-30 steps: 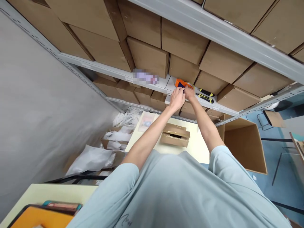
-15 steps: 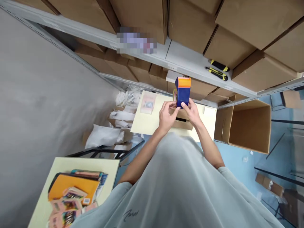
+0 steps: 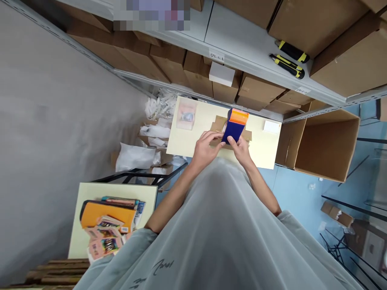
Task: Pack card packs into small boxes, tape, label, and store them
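Nearest the body, over the front of the loose shirt (image 3: 220,225), the left forearm (image 3: 173,191) and right forearm (image 3: 261,189) slant forward and inward, elbows bent outward, so the hands meet ahead of the chest. The right hand (image 3: 240,150) grasps the lower end of the blue-and-orange tape dispenser (image 3: 234,131), thumb across its blue face and fingers curled behind. The left hand (image 3: 208,147) is bent at the wrist, thumb and fingertips at the near left edge by the tape roll; whether they pinch the tape's end, I cannot tell. Good handling here would let the right hand bear the weight while the left fingertips work lightly, well clear of what looks like a toothed edge beyond the orange end. That end tilts away and slightly right, a sensible direction for a sharp edge. The tape dispenser is held in front of the cardboard box (image 3: 218,122), partly hiding it, on the pale table (image 3: 260,151). Farther off, two cutters (image 3: 288,66) lie on the grey shelf (image 3: 242,30).
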`<move>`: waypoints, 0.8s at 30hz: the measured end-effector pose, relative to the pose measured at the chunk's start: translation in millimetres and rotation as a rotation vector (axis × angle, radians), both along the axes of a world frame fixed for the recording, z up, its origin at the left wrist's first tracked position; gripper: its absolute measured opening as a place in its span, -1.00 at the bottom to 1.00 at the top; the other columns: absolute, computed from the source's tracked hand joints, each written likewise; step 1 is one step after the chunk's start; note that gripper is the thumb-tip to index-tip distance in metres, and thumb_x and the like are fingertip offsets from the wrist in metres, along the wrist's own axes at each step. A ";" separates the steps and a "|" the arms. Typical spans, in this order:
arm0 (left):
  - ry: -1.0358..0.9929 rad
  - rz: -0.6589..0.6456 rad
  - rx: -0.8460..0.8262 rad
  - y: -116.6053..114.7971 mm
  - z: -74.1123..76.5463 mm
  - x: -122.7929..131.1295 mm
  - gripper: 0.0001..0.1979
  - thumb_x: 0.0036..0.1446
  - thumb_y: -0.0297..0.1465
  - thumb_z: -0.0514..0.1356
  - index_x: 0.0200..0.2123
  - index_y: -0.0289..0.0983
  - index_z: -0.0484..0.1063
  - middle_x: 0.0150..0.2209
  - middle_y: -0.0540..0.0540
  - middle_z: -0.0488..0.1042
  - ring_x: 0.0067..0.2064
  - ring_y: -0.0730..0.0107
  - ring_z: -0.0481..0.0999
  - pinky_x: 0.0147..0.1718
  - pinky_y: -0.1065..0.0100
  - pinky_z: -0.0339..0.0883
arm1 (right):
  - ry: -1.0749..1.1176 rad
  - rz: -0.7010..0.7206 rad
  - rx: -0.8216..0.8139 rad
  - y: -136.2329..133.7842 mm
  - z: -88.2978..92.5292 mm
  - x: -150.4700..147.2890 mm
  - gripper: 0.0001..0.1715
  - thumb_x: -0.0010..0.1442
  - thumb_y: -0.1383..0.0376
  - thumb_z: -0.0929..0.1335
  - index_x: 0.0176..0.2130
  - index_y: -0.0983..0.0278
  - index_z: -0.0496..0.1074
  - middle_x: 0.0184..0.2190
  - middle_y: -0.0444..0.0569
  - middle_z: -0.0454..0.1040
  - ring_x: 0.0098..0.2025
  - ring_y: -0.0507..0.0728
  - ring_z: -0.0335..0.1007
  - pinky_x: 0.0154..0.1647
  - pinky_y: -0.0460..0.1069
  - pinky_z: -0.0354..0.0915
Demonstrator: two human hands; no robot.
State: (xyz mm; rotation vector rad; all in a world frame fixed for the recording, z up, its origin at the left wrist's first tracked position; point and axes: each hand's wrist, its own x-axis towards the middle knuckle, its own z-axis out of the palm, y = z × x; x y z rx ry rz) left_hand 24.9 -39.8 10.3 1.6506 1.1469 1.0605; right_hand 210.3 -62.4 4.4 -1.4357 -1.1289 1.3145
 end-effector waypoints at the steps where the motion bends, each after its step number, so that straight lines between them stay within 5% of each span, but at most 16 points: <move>1: -0.013 0.010 -0.020 4.7 2.8 -4.1 -0.61 0.53 0.03 0.35 0.12 -0.11 0.67 0.04 -0.20 0.71 0.09 0.10 0.73 0.06 0.12 0.73 | -0.013 0.012 -0.006 -3.9 -0.5 1.5 -0.01 0.33 -0.57 0.39 0.20 0.14 0.58 0.10 0.11 0.77 0.25 0.36 0.70 0.42 0.25 0.57; 5: -0.071 0.090 -0.080 35.4 21.8 -18.5 -0.49 0.52 0.10 0.31 0.26 -0.12 0.62 0.13 -0.20 0.65 0.17 0.11 0.73 0.04 0.18 0.69 | -0.068 0.110 -0.026 -21.9 5.5 11.8 -0.06 0.38 -0.52 0.39 0.25 0.13 0.57 0.16 0.12 0.77 0.25 0.37 0.70 0.40 0.27 0.58; 12: -0.016 -0.132 -0.243 70.5 45.6 -20.8 -0.58 0.32 0.00 0.51 -0.09 -0.25 0.71 -0.12 -0.13 0.69 -0.05 0.13 0.71 -0.04 0.17 0.67 | -0.206 0.269 -0.012 -40.9 11.3 34.3 -0.17 0.48 -0.40 0.40 0.28 0.16 0.58 0.19 0.15 0.75 0.21 0.39 0.71 0.37 0.31 0.58; 16: -0.010 -0.183 -0.294 65.4 43.1 -19.5 -0.64 0.28 -0.06 0.53 -0.20 -0.25 0.70 -0.22 -0.10 0.68 -0.16 0.19 0.66 -0.11 0.17 0.64 | -0.252 0.287 -0.005 -42.7 12.1 44.1 -0.18 0.46 -0.41 0.41 0.23 0.16 0.62 0.14 0.13 0.77 0.16 0.39 0.72 0.29 0.28 0.62; 24: 0.054 -0.153 -0.324 59.9 15.8 -16.4 -0.79 0.35 -0.21 0.44 -0.17 -0.25 0.68 -0.28 -0.07 0.64 -0.17 0.19 0.65 -0.06 0.19 0.62 | -0.140 0.274 -0.116 -32.7 11.5 45.3 -0.20 0.35 -0.47 0.46 -0.09 0.18 0.63 -0.30 -0.05 0.71 -0.30 0.21 0.64 -0.19 0.10 0.60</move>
